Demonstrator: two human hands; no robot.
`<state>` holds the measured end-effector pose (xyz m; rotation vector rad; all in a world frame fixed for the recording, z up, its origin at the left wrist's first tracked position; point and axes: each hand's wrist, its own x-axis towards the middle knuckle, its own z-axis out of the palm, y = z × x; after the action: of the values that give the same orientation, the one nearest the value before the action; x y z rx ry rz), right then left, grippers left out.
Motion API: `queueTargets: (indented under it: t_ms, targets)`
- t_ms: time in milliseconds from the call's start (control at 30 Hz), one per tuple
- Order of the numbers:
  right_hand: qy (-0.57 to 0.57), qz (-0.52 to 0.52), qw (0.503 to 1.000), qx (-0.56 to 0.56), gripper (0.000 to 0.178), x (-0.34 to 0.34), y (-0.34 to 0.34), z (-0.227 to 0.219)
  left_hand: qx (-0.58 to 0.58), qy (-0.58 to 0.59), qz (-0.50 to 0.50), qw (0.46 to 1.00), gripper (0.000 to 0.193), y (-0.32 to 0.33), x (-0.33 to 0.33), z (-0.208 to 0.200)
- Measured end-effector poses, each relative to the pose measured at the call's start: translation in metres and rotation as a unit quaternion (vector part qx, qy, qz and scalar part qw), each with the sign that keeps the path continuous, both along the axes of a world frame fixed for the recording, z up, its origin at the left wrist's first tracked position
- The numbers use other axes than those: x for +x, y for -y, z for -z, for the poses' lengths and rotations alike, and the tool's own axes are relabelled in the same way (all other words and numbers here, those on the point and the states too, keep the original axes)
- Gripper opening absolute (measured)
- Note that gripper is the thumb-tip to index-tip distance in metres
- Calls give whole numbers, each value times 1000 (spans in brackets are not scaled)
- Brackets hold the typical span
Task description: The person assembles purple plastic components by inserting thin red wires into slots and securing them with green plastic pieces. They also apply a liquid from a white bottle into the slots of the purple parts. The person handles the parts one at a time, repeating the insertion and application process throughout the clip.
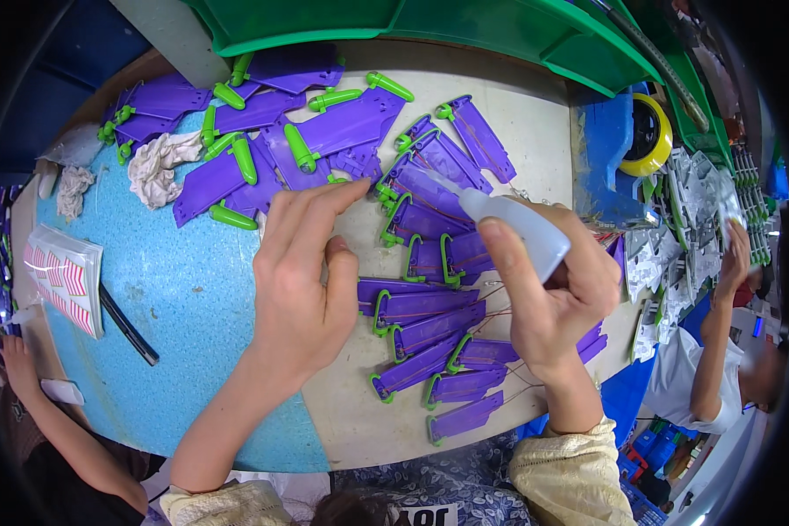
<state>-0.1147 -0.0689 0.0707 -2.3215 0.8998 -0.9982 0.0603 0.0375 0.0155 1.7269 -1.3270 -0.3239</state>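
My right hand (557, 302) is wrapped round a translucent white squeeze bottle (526, 230). The bottle is tilted, its thin nozzle aimed up and left over purple plastic panels (430, 180) with green ends and thin wires. To the left, my left hand (302, 280) hovers with its index finger stretched out and its thumb apart, holding nothing that I can see. Its fingertips come close to the green end of a panel; whether they touch it I cannot tell. More wired purple panels (425, 307) fan out in a column between my hands.
Purple parts with green pegs (346, 123) are heaped at the back left, near crumpled white cloths (158, 167). A bag of striped labels (66, 272) and a black strip (127, 324) lie left. Green bins (500, 39) overhang the back; a yellow-rimmed wheel (647, 134) is right. Co-workers flank me.
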Motion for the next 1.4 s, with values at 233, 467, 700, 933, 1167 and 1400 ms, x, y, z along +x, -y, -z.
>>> queueTargets:
  t_ms: [233,467,700,933,1167,1400]
  targets:
    - [12,56,997,42,17,-4,13,4,0,15,5,1000,46,13,-3,-3]
    - [23,56,997,52,16,-2,16,4,0,6,28,1000,45,18,-5,-4]
    - [3,16,998,66,19,-24,6,-17,-36,-32,130,990,42,16,-12,-2]
    - [-17,-22,996,85,22,-25,-3,-2,-53,-1,10,999,27,1,0,5]
    - [-15,-11,997,78,23,-16,0,4,-65,21,1,998,30,2,3,7]
    - [7,35,997,66,17,-8,21,-3,-35,94,-9,995,34,19,9,1]
